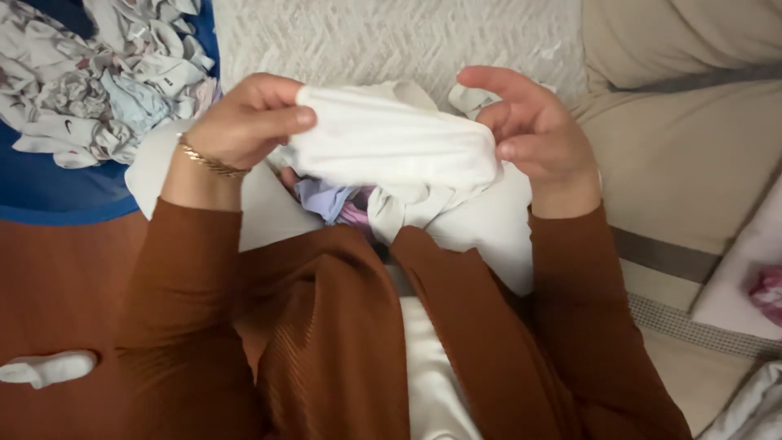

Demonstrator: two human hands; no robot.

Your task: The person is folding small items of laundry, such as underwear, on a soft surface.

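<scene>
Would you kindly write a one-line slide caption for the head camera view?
Left hand and right hand stretch a white sock between them, beside a blue basket of socks.

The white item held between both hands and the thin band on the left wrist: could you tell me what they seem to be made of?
White folded sock: soft knit fabric, probably cotton; matte, faintly ribbed, creasing limply. Thin gold-coloured bracelet: looks like metal; small shiny links.
</scene>
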